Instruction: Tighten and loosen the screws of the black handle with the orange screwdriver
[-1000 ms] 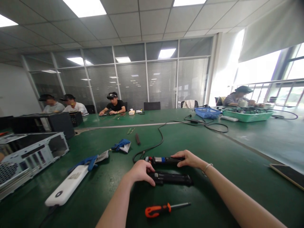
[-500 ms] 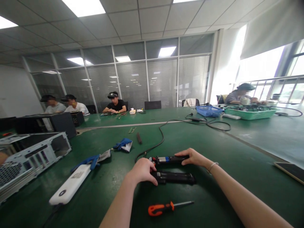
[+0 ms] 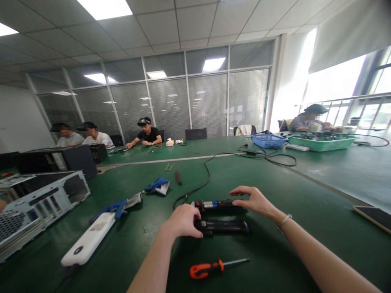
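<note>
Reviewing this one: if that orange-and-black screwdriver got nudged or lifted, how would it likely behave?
The screwdriver is probably stiff, since its shaft looks metallic and runs straight. Its balance may sit toward the handle, which is much thicker. A nudge might roll it slightly, as it lies on its side with nothing against it.

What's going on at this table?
The left hand holds one end of a black casing. The right hand is open beside the far end of an opened tool body with exposed metal and blue parts; contact is unclear. Both pieces lie side by side, with an orange-and-black screwdriver nearer the camera, untouched.
</note>
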A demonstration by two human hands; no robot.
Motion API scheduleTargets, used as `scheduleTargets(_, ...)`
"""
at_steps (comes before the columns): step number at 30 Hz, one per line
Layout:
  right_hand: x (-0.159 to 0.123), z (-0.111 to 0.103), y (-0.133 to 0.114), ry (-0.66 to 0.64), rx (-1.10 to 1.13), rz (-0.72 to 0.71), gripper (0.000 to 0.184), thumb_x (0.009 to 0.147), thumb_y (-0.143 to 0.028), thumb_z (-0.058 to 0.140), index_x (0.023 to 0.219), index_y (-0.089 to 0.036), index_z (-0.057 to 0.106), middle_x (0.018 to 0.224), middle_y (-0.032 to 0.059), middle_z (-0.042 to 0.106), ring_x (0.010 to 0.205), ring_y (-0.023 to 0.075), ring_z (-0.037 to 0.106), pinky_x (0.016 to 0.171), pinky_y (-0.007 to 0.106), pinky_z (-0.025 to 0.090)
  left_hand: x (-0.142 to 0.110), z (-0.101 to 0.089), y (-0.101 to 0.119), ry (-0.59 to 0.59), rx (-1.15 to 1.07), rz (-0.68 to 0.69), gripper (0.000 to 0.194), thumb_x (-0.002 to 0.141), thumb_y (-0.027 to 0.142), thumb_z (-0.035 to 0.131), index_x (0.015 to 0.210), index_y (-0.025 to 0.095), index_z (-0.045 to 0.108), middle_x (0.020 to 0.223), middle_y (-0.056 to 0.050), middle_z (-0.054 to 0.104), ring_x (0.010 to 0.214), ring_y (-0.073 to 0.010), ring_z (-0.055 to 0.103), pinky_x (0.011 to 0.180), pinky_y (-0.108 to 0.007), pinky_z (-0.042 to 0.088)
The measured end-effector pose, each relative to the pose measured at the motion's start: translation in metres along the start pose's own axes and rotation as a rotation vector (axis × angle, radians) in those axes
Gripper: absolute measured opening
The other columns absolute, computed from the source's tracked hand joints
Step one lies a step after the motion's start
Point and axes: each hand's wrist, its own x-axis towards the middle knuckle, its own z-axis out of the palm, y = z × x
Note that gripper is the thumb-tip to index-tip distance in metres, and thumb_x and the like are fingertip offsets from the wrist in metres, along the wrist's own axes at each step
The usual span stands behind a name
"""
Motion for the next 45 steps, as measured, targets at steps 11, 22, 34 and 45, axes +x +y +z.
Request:
scheduleTargets(11,-0.005,0.009,-0.024,-0.315,-0.01,-0.057,0.052,0.066,-0.042,0.078,0.112,-0.022,0.066,0.104,0.0044,0.068,0.092,0.0229,0.062,0.082,0.034,0.051,0.0,-0.006,-0.01,0.385,-0.198,0.132,0.032,0.062,0.026,0.074,0.092,0.021,0.067,0.094,-0.003,0.066,0.085,-0.0204,0.062,0.073,-0.028,0.052)
scheduleTargets(22,0.004,0.034,0.004,0.066,-0.178,-0.206,0.035,0.087,-0.038,0.057,0.119,-0.026,0.061,0.117,0.0062,0.064,0.109,0.0257,0.055,0.098,0.044,0.04,0.018,0.015,-0.036,0.604,-0.228,0.147,0.037,0.068,0.018,0.076,0.103,0.02,0.066,0.111,-0.007,0.066,0.106,-0.0246,0.06,0.098,-0.041,0.045)
scheduleTargets(34,0.005,0.045,0.02,0.028,-0.131,-0.155,0.036,0.088,-0.041,0.054,0.12,-0.027,0.061,0.118,0.0054,0.064,0.11,0.0256,0.056,0.099,0.041,0.041,0.021,0.02,-0.042,0.513,-0.321,0.05,0.025,0.08,0.021,0.065,0.105,0.02,0.069,0.112,-0.005,0.069,0.107,-0.0215,0.062,0.097,-0.034,0.045)
scheduleTargets(45,0.006,0.051,0.023,0.0,-0.205,-0.165,0.036,0.089,-0.041,0.053,0.121,-0.028,0.06,0.12,0.0047,0.064,0.112,0.0258,0.055,0.1,0.043,0.038,0.021,0.026,-0.048,0.44,-0.305,0.043,0.028,0.083,0.02,0.059,0.11,0.019,0.067,0.115,-0.005,0.069,0.108,-0.0206,0.062,0.1,-0.033,0.043)
